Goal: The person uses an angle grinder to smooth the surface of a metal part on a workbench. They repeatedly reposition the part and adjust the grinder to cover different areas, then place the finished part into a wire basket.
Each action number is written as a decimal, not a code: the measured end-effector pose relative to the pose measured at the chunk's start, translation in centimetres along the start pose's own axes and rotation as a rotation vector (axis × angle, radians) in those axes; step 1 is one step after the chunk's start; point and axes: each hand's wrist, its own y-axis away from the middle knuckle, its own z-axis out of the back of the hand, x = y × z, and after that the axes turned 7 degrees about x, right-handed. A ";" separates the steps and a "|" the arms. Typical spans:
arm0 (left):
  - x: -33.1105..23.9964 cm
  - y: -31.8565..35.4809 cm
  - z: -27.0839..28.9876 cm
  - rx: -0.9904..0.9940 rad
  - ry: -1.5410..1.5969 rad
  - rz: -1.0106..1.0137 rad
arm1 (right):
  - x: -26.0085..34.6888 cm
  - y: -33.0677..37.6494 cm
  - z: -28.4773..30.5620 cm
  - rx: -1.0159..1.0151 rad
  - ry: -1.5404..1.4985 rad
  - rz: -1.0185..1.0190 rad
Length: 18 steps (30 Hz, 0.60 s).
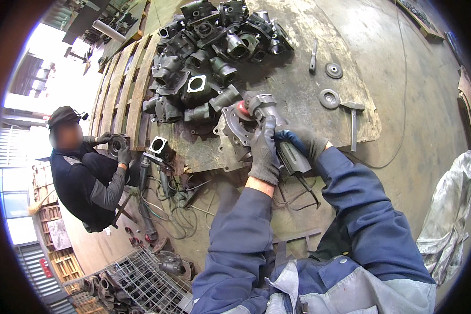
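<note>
An angle grinder [294,158] with a grey body lies in both my gloved hands over the work table. My left hand [265,152] is closed around its front part, near the grinder head. My right hand [304,140] grips the body farther back, its fingers partly hidden. At the grinder's front, a red disc [243,109] sits at a dark metal casting [234,125] with a flange and bolt holes. Whether the disc touches the metal I cannot tell. The casting rests at the table's near edge, close to my left hand.
Many dark castings [201,57] are heaped on the table [303,31]. A hammer [354,123], two round discs [329,98] and a slim hand tool [313,56] lie right. On the left a co-worker [89,172] holds a part; cables [178,220] and a wire cage [152,282] are nearby.
</note>
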 end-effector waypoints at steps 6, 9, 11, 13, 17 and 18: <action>-0.2 0.1 -0.4 0.062 0.090 0.042 | 0.4 -0.2 1.4 0.067 0.137 -0.165; -0.2 -0.1 -0.4 0.040 0.018 0.036 | 1.1 0.2 0.9 0.068 0.060 -0.108; -0.2 -0.1 -0.5 0.048 -0.013 0.032 | 1.8 0.4 0.7 0.088 -0.009 -0.083; -0.5 0.2 -0.7 0.043 -0.044 0.043 | 2.5 0.4 0.7 0.122 -0.072 -0.050; -1.5 0.9 -0.9 0.079 -0.078 -0.054 | 3.0 0.3 0.8 0.138 0.197 0.009; -1.7 0.9 -1.0 0.086 -0.056 -0.027 | 2.7 0.2 0.5 0.122 0.146 0.024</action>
